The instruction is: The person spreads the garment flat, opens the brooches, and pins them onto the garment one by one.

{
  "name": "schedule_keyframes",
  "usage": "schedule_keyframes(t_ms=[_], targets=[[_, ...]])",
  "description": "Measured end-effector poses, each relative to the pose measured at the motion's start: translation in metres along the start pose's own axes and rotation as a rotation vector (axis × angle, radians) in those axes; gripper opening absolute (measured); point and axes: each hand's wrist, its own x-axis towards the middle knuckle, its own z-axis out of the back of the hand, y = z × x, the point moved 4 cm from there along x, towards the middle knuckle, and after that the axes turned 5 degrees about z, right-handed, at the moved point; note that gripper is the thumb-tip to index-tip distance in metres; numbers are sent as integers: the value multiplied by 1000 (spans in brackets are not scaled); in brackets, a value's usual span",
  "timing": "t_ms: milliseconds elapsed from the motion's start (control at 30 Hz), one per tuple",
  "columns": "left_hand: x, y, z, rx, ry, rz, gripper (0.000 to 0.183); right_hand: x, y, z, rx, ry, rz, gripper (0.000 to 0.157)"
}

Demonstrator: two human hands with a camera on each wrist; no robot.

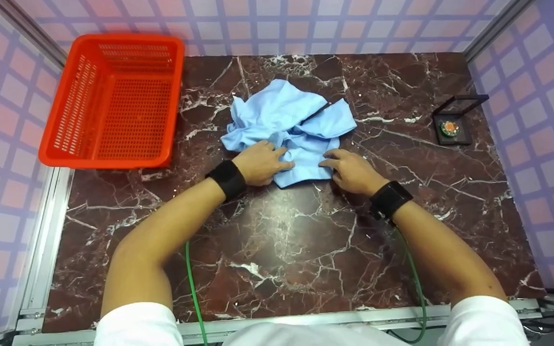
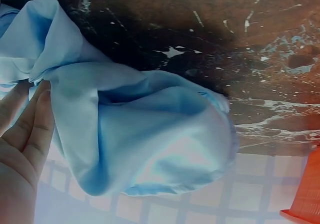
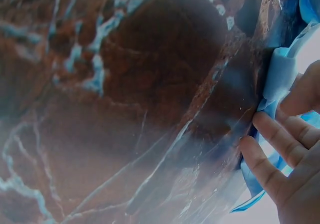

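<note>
One blue cloth [image 1: 282,110] (one as far as the folds allow a count) and one red basket [image 1: 106,163] share one surface [image 1: 282,250]. There is one small black stand [image 1: 464,132] and one round chip [image 1: 449,128]. One left hand [image 1: 262,164] and one right hand [image 1: 355,171] make two hands. Then come two black wristbands [image 1: 227,179], two white sleeves [image 1: 137,324], two visible stretches of green cable [image 1: 192,288], and three checked walls [image 1: 286,31].

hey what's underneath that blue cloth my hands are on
The cloth lies on the dark marble table, which shows around its edges. Whether anything else is beneath it can't be seen, because the folds cover that spot.
</note>
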Motion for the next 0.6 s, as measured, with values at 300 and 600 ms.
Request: schedule_keyframes(t_ms=[300, 600], targets=[[-4, -15, -3, 22, -46, -49, 41, -4, -7, 3, -20, -36, 23, 37], [-1, -38, 0, 34, -113, -56, 20, -5, -16, 5, -30, -58, 18, 32]])
